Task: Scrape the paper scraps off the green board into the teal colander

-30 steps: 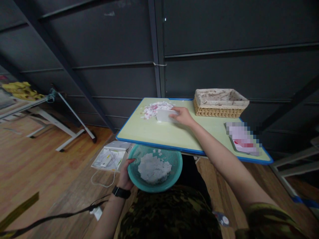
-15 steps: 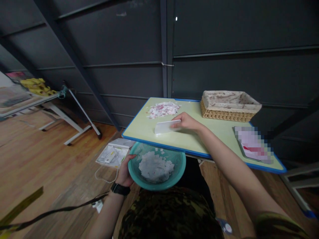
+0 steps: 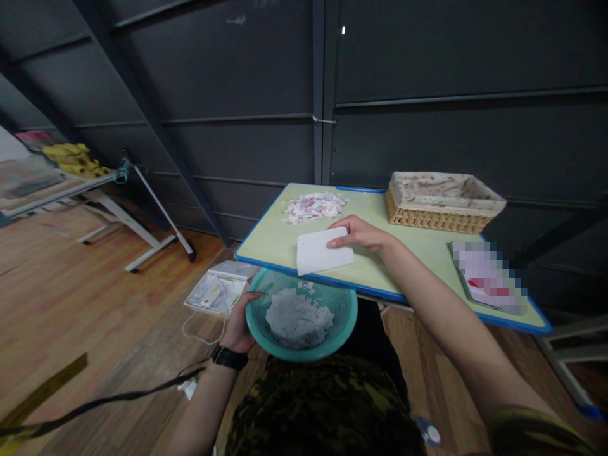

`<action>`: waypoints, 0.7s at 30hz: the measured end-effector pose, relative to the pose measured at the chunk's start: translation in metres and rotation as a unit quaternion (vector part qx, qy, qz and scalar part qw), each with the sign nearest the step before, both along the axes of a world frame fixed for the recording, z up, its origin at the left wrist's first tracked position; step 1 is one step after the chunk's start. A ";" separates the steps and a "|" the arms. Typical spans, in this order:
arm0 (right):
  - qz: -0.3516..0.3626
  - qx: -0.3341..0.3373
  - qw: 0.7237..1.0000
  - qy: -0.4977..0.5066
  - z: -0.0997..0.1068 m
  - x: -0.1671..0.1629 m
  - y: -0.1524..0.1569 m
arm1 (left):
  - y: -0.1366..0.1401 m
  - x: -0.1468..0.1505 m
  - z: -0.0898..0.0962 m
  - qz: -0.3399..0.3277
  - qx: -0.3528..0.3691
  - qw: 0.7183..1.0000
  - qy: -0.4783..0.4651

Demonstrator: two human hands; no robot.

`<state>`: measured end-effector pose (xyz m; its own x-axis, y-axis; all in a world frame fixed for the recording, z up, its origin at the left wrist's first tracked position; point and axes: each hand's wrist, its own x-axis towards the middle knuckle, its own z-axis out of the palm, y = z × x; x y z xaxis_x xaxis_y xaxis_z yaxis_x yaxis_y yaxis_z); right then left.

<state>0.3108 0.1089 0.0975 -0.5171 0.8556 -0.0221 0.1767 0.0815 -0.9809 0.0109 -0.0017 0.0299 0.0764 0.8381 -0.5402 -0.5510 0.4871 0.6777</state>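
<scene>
My left hand (image 3: 240, 324) grips the left rim of a teal plastic colander (image 3: 350, 323), held just below the table's front edge. Inside it lies a heap of small white paper pieces (image 3: 299, 318). My right hand (image 3: 357, 234) pinches a flat white card (image 3: 319, 251), thumb on top and fingers hidden behind. The card is tilted at the front edge of the yellow-green table (image 3: 375, 250), just above the colander. Farther back on the table is a pile of white and pinkish paper scraps (image 3: 316, 208).
A cloth-lined wicker basket (image 3: 437, 218) stands at the table's back right, with a flat tray-like item (image 3: 487, 278), partly blurred out, in front of it. An open white box (image 3: 216, 292) with a cable sits lower left. Dark panels (image 3: 237, 69) rise behind the table.
My right hand has turned the white card so its broad face shows, and its lower edge has come to the table's front edge. The left hand still holds the colander in place.
</scene>
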 end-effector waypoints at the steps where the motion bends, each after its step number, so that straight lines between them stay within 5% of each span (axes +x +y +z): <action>1: -0.029 0.006 0.999 0.021 0.000 0.000 0.001 | 0.000 0.000 0.000 0.001 0.003 1.000 0.001; 5: -0.176 0.057 0.980 0.070 -0.007 -0.001 0.010 | 0.000 0.002 -0.001 0.006 0.008 1.000 0.004; 12: -0.393 0.197 0.897 0.033 -0.022 0.007 0.033 | 0.001 -0.002 -0.009 -0.002 -0.017 1.000 0.005; 14: -0.395 0.195 0.897 0.038 -0.023 0.009 0.033 | 0.001 -0.003 -0.012 -0.001 -0.016 1.000 0.002; 21: -0.234 0.136 0.963 -0.004 -0.012 0.005 0.016 | 0.000 -0.004 -0.009 -0.012 -0.006 1.000 -0.004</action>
